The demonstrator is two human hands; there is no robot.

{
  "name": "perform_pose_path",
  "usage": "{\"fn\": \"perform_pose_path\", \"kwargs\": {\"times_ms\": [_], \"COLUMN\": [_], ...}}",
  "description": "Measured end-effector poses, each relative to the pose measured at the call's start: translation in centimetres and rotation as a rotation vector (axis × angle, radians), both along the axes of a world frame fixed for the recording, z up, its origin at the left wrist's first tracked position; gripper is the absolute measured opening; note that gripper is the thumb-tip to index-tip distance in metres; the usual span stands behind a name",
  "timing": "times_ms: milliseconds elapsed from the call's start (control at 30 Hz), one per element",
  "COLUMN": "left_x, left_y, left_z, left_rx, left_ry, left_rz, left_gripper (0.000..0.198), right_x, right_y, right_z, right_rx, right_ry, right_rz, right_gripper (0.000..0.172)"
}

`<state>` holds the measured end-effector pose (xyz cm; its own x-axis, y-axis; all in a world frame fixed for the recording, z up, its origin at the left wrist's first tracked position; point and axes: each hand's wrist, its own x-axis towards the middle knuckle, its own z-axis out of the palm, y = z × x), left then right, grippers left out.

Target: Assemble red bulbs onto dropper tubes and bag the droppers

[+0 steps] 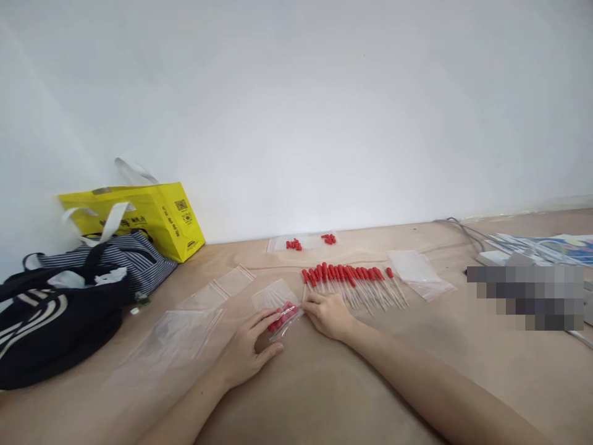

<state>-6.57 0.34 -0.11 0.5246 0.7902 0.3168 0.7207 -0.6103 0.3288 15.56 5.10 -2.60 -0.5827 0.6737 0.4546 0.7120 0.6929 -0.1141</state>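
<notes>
A small clear bag of red pieces lies on the desk between the hands: the left hand rests loosely open at its left end, while the right hand bunches its fingertips at the right edge, and whether they pinch it I cannot tell. Flat clear bags lie to its left, red-topped droppers just beyond the right hand. Farther out, a yellow bag and striped bag crowd a black bag, cut off at left; at right, pixelation hides something near the cables.
</notes>
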Motion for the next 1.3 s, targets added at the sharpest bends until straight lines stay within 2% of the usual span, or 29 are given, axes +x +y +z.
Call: {"fn": "perform_pose_path", "kwargs": {"times_ms": [167, 333, 500, 600, 733, 967, 1300], "left_x": [0.0, -0.5, -0.9, -1.2, -1.2, -0.4, -0.3], "left_y": [0.2, 0.6, 0.9, 1.1, 1.0, 1.0, 0.8], "left_z": [-0.4, -0.7, -0.6, -0.6, -0.4, 0.2, 0.6], "left_rx": [0.209, 0.39, 0.49, 0.528, 0.598, 0.777, 0.84], "left_ry": [0.032, 0.134, 0.24, 0.262, 0.242, 0.124, 0.123], "left_rz": [-0.008, -0.018, -0.082, -0.065, -0.075, -0.102, -0.115], "left_gripper": [0.028, 0.028, 0.031, 0.033, 0.033, 0.02, 0.025], "right_x": [0.0, 0.3, 0.3, 0.2, -0.1, -0.4, -0.5], "right_y": [0.1, 0.1, 0.1, -0.1, -0.2, 0.0, -0.1], "right_z": [-0.3, -0.4, -0.3, -0.3, -0.4, -0.4, -0.1], "right_rx": [0.081, 0.085, 0.11, 0.144, 0.232, 0.421, 0.441], "right_ry": [0.019, 0.092, 0.098, 0.111, 0.123, 0.149, 0.256], "right_rz": [0.015, 0.007, 0.036, 0.065, 0.085, 0.129, 0.153], "right_gripper": [0.02, 0.02, 0.021, 0.023, 0.023, 0.017, 0.016]}}
